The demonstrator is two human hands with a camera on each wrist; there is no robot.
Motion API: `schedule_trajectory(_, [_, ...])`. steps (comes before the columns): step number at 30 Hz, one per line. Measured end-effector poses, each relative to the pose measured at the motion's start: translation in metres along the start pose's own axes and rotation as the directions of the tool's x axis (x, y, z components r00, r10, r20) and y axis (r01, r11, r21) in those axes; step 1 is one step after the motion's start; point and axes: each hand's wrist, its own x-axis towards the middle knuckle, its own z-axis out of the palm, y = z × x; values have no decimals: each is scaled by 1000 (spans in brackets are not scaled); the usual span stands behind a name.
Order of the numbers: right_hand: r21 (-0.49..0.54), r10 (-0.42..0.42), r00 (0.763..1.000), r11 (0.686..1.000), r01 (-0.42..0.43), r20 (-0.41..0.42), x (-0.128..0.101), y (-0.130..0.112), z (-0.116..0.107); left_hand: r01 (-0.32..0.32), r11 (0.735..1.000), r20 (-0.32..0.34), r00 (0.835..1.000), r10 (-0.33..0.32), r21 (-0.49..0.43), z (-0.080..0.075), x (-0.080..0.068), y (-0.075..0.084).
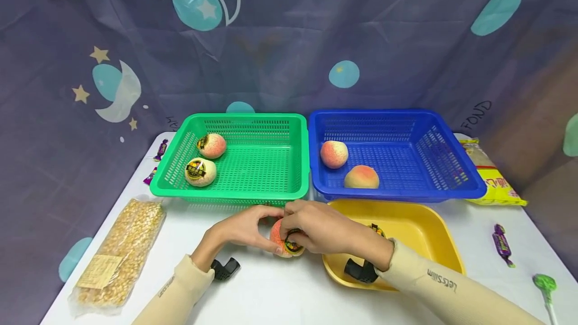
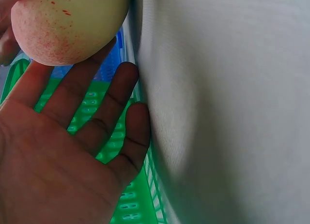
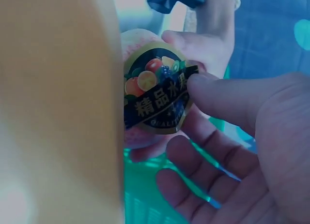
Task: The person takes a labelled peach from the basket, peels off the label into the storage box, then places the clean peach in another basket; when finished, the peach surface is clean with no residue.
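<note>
Just in front of the green basket, my left hand (image 1: 244,226) holds a pink and cream peach (image 1: 276,235) between thumb and fingers. In the left wrist view the peach (image 2: 72,28) rests against the fingertips, the other fingers spread below it. My right hand (image 1: 318,224) is at the peach's right side. Its thumb and a finger pinch the edge of a round black and gold fruit sticker (image 3: 157,96), which lies over the peach's face. Whether the sticker is fully stuck down I cannot tell.
Two stickered peaches lie in the green basket (image 1: 246,195); two more peaches sit in the blue basket (image 1: 397,194). The yellow tray (image 1: 440,245), under my right forearm, has a partly hidden sticker. Around lie a corn kernel bag (image 1: 128,245), yellow packet (image 1: 494,174), wrapped candies (image 1: 501,245) and a green lollipop (image 1: 545,283).
</note>
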Motion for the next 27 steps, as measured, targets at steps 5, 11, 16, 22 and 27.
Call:
schedule_trajectory(5, [46, -23, 1000, 999, 23, 2, -1, 3, -4, -47, 999, -7, 999, 46, -6, -1, -1, -1])
schedule_trajectory(11, [215, -19, 998, 976, 33, -66, -15, 11, -15, -57, 998, 6, 998, 57, -36, -1, -1, -2])
schedule_trajectory(16, [418, 142, 981, 905, -74, -134, -37, 20, -33, -81, 994, 9, 997, 82, -76, 0, -1, -2])
schedule_trajectory(22, [491, 314, 945, 841, -228, -97, -80, 35, -48, -47, 996, 11, 999, 48, -73, -1, -4, -2])
schedule_trajectory(27, [433, 388, 921, 837, -334, -38, -114, 44, -52, -32, 997, 10, 999, 33, -66, -1, -3, 0])
